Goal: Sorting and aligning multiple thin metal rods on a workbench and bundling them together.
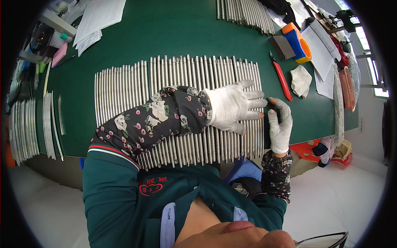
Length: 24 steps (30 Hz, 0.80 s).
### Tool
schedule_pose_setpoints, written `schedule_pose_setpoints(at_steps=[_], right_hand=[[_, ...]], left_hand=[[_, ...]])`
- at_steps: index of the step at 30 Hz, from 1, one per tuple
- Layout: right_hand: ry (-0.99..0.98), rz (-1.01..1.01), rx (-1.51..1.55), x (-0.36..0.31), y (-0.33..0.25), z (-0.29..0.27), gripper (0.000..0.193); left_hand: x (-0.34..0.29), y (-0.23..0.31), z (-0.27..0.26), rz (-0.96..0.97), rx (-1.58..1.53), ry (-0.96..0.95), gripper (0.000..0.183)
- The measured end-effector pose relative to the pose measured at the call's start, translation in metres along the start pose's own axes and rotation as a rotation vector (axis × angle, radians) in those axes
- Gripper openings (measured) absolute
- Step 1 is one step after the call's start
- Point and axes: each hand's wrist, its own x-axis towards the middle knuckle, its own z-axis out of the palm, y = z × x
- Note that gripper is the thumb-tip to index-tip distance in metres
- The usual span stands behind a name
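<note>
Thin silvery metal rods (182, 146) lie side by side in a wide row on the green table. My left hand (235, 105), in a white glove with bare fingertips, lies flat across the right part of the row with its fingers spread. Its forearm, in a dark flowered sleeve, crosses over the rods and hides part of them. Just off the row's right edge is my right hand (281, 126), gloved likewise. Its fingers are curved, thumb and forefinger apart, and nothing shows between them.
Right of the rods lie a red-handled tool (282, 80), a crumpled white cloth (301, 81) and an orange and blue ring-shaped object (304, 45). More rods (244, 14) sit at the far edge. Metal strips (25, 130) and paper sheets (97, 18) are on the left.
</note>
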Motion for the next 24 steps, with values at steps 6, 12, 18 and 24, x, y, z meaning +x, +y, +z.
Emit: schedule_pose_setpoints(at_steps=[6,12,18,24], right_hand=[[0.027,0.185,0.184,0.004,0.012,0.003,0.023],[0.014,0.192,0.190,0.006,0.024,0.001,0.025],[-0.190,-0.368,-0.462,0.019,0.015,0.004,0.057],[-0.329,-0.446,-0.488,0.023,0.019,0.008,0.064]], left_hand=[[-0.001,-0.072,-0.016,-0.317,0.254,-0.077,0.058],[-0.059,-0.082,-0.067,-0.708,0.396,0.052,0.067],[-0.103,0.037,-0.033,-0.267,-0.036,-0.118,0.079],[-0.075,0.087,-0.003,0.241,-0.321,-0.113,0.072]])
